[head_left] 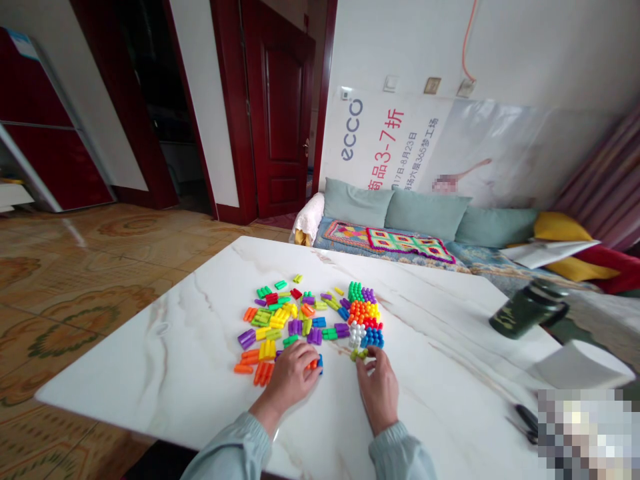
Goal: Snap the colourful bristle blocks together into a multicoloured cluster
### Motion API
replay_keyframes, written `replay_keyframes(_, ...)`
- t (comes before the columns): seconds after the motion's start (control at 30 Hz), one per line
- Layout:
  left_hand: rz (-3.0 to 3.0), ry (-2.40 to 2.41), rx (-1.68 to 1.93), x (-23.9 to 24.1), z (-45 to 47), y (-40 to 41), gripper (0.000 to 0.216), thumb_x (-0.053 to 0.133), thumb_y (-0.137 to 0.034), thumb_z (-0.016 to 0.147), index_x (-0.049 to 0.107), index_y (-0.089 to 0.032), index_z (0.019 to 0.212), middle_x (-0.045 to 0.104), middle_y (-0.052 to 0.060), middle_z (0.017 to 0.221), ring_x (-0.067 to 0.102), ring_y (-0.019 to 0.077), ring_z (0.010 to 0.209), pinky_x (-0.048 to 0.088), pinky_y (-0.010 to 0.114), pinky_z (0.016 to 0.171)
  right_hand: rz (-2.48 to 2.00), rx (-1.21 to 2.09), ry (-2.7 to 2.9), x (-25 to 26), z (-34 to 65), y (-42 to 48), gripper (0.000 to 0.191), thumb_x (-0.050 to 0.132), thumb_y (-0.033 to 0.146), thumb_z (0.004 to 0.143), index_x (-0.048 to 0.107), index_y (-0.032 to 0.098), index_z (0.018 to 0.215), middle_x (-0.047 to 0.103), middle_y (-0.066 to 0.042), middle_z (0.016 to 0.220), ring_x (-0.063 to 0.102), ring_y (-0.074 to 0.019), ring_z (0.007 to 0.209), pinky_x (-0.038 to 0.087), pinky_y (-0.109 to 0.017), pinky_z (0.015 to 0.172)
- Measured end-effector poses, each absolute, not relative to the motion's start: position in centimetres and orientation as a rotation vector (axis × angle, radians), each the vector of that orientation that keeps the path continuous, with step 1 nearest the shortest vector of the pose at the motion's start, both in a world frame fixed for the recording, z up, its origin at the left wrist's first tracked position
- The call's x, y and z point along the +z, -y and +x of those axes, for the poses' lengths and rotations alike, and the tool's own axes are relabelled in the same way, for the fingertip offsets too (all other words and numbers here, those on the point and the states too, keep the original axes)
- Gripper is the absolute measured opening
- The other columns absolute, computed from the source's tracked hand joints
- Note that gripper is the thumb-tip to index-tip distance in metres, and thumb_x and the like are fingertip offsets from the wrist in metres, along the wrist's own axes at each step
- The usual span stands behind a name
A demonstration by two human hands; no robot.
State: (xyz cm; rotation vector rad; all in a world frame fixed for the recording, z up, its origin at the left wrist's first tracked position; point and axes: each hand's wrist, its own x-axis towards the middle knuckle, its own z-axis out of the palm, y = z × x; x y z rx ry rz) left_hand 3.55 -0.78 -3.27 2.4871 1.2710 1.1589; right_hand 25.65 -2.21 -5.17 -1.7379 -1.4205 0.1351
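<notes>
Under the curled fingers of the left hand point(294, 370), an orange piece point(313, 365) and a blue piece point(321, 364) are partly hidden. Fingertips of the right hand point(380, 385) cover part of a lime piece point(356, 355). Well right of them, a pixelated patch point(590, 433) blots out 1 corner (contents unreadable); below, 2 sleeves point(227, 450) are cut off.
</notes>
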Motion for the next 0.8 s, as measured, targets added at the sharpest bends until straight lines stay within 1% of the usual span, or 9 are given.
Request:
replay_keyframes(0.17, 2.478, -1.266, 1.145, -3.3, 3.5, 0.7, 0.009, 0.063, -0.018, 0.083, 0.067, -0.02, 0.091, 0.068, 0.007, 0.093, 0.06, 0.0231, 0.092, 0.052, 0.04, 0.083, -1.802, 0.111, 1.434, -4.8, 25.2, 2.0, 0.032, 0.048, 0.045, 0.085, 0.057, 0.021, 0.104, 0.069, -0.003, 0.08, 0.064, -0.0183, 0.062, 0.04, -0.026, 0.049)
replay_keyframes(0.33, 2.472, -1.265, 1.141, -3.4, 3.5, 0.7, 0.01, 0.063, -0.017, 0.082, 0.068, -0.02, 0.09, 0.068, 0.007, 0.093, 0.06, 0.0229, 0.091, 0.052, 0.039, 0.082, -1.821, 0.062, 1.447, -4.9, 25.4, 1.6, 0.031, 0.047, 0.046, 0.087, 0.058, 0.022, 0.102, 0.068, -0.003, 0.077, 0.063, -0.0182, 0.058, 0.037, -0.026, 0.048)
replay_keyframes(0.4, 2.471, -1.268, 1.15, -3.3, 3.5, 0.8, 0.01, 0.064, -0.017, 0.082, 0.068, -0.02, 0.09, 0.068, 0.007, 0.092, 0.06, 0.0228, 0.091, 0.052, 0.039, 0.082, -1.805, 0.03, 1.454, -4.9, 25.4, 1.7, 0.033, 0.046, 0.048, 0.088, 0.057, 0.021, 0.104, 0.067, -0.003, 0.079, 0.063, -0.0179, 0.059, 0.037, -0.025, 0.047)
replay_keyframes(0.5, 2.467, -1.271, 1.158, -3.2, 3.6, 0.8, 0.009, 0.064, -0.017, 0.081, 0.067, -0.02, 0.089, 0.068, 0.007, 0.091, 0.06, 0.0229, 0.09, 0.052, 0.039, 0.081, -1.736, -0.068, 1.418, -4.6, 24.6, 2.3, 0.036, 0.046, 0.051, 0.09, 0.055, 0.02, 0.107, 0.066, -0.007, 0.09, 0.061, -0.0164, 0.06, 0.038, -0.025, 0.047)
replay_keyframes(0.57, 2.462, -1.274, 1.159, -3.1, 3.7, 0.8, 0.009, 0.065, -0.018, 0.081, 0.068, -0.02, 0.089, 0.069, 0.007, 0.091, 0.06, 0.023, 0.09, 0.052, 0.039, 0.081, -1.616, -0.064, 1.455, -4.4, 23.4, 2.8, 0.033, 0.047, 0.048, 0.093, 0.055, 0.019, 0.106, 0.064, -0.007, 0.091, 0.058, -0.0147, 0.059, 0.042, -0.026, 0.051)
replay_keyframes(0.67, 2.451, -1.294, 1.147, -2.8, 3.7, 1.0, 0.008, 0.063, -0.019, 0.082, 0.068, -0.02, 0.089, 0.068, 0.008, 0.09, 0.061, 0.0236, 0.09, 0.052, 0.04, 0.082, -1.411, 0.093, 1.642, -4.5, 20.9, 3.1, 0.022, 0.046, 0.037, 0.095, 0.056, 0.02, 0.105, 0.063, -0.004, 0.085, 0.06, -0.0143, 0.062, 0.047, -0.025, 0.059)
replay_keyframes(0.73, 2.435, -1.299, 1.146, -2.6, 3.7, 1.2, 0.01, 0.062, -0.022, 0.084, 0.068, -0.02, 0.092, 0.068, 0.008, 0.092, 0.061, 0.0242, 0.092, 0.053, 0.04, 0.083, -1.376, 0.17, 1.706, -4.8, 19.5, 2.9, 0.021, 0.042, 0.029, 0.094, 0.058, 0.02, 0.105, 0.065, -0.004, 0.085, 0.064, -0.0159, 0.068, 0.048, -0.026, 0.061)
replay_keyframes(0.8, 2.39, -1.283, 1.176, -2.5, 3.6, 1.3, 0.015, 0.059, -0.024, 0.087, 0.067, -0.02, 0.1, 0.068, 0.009, 0.099, 0.062, 0.024, 0.097, 0.053, 0.039, 0.087, -1.424, 0.193, 1.684, -5.2, 18.9, 2.4, 0.024, 0.038, 0.026, 0.093, 0.059, 0.019, 0.103, 0.067, -0.007, 0.088, 0.066, -0.018, 0.073, 0.049, -0.027, 0.063)
